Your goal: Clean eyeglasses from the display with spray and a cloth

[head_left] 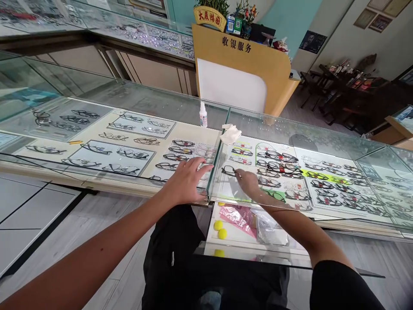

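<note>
My right hand (pixel 248 183) reaches inside the glass display case, its fingers pinched on a dark-framed pair of eyeglasses (pixel 228 171) over a white part of the case floor. More eyeglasses (pixel 279 168) lie in rows just to the right of it. On the glass near the seam between two case sections rests my left hand (pixel 187 181), thumb and fingers apart and nothing gripped. Beneath and beyond that hand, dark frames (pixel 176 157) show through the glass.
A white spray bottle (pixel 203 115) and a crumpled white cloth (pixel 231 134) stand on the glass top. Below me, a pulled-out drawer (pixel 211 234) holds a pink packet (pixel 238 218), clear bags and yellow round pieces. Beyond the counter is a tan cashier desk (pixel 277 71).
</note>
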`<state>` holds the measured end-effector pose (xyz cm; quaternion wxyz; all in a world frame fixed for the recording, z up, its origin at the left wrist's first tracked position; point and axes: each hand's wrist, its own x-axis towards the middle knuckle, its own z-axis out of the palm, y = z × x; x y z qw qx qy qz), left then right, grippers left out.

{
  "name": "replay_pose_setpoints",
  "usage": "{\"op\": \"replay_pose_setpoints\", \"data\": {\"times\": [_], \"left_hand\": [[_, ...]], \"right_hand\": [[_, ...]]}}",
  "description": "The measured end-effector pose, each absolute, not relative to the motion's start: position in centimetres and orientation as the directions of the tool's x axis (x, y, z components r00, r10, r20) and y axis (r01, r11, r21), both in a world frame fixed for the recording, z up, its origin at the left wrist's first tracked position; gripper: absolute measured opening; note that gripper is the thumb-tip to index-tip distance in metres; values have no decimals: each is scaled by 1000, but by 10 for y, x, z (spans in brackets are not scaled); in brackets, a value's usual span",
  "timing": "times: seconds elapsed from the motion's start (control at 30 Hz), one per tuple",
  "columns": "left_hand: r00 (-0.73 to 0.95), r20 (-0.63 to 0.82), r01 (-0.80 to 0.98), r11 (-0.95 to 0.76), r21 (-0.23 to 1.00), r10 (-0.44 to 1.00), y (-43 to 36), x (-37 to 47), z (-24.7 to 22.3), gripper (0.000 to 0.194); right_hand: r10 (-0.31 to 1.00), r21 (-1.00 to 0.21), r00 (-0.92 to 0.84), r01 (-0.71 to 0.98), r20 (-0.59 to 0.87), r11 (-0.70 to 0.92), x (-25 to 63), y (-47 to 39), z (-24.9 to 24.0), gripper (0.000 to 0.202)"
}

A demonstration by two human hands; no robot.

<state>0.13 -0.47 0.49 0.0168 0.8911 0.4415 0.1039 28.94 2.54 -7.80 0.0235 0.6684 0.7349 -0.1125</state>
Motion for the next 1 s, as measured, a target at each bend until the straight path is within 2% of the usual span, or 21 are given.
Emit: {"op": "replay_pose_setpoints", "data": {"times": [0.13, 0.33, 0.47, 0.6, 0.7, 0.8, 0.87, 0.93, 1.0], "left_hand": [[597, 172, 779, -617, 112, 784, -5, 2, 5, 83], [620, 112, 773, -629, 84, 777, -2, 3, 0, 102], [626, 53, 775, -628, 67, 778, 1, 3, -3, 106], [630, 35, 774, -631, 50, 776, 2, 2, -4, 108], [638, 30, 768, -639, 46, 769, 2, 2, -3, 110], [635, 20, 771, -635, 43, 773, 3, 3, -3, 111], [633, 10, 773, -633, 34, 774, 3, 3, -4, 111], [640, 5, 768, -640, 21, 769, 4, 2, -5, 110], [647, 8, 763, -647, 8, 763, 6, 1, -6, 108]], "right_hand": [[945, -150, -178, 979, -274, 141, 283, -31, -63, 37], [838, -272, -329, 935, -435, 226, 286, -89, -27, 27], [813, -286, -346, 930, -469, 231, 283, -111, 3, 27], [832, -343, -401, 898, -383, 275, 281, -121, 50, 24], [897, -281, -362, 915, -255, 290, 296, -104, 93, 24], [986, -117, -165, 980, -16, 162, 335, -56, 125, 28], [990, -22, -46, 999, 133, 49, 371, -15, 132, 29], [984, 16, 38, 999, 175, -42, 404, 24, 128, 27], [986, 15, 101, 994, 134, -104, 430, 54, 115, 27]]}}
